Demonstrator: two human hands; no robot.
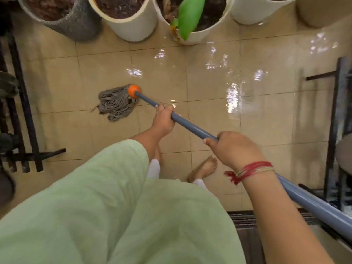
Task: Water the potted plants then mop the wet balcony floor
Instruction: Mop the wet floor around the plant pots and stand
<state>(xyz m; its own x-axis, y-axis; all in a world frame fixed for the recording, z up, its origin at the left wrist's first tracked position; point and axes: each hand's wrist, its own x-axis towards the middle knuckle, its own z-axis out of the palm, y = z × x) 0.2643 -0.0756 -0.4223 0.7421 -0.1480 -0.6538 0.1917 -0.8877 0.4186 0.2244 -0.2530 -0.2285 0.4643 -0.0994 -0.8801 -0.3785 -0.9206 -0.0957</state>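
Left hand [164,119] wrapped round the mop handle [192,126], ahead of the right hand [235,149], which grips further back on the same shaft. Mop head [116,103] on the floor tiles [209,115], ahead and left of the forward grip. Row of pots [133,21] beyond the mop head, along the far edge. Wet patch [233,98] right of both grips. Bare foot [204,168] below the rear grip.

Pale green sleeve [106,180]; red thread bracelet [249,170]; white trouser cuffs [154,168]; bare feet [204,168].
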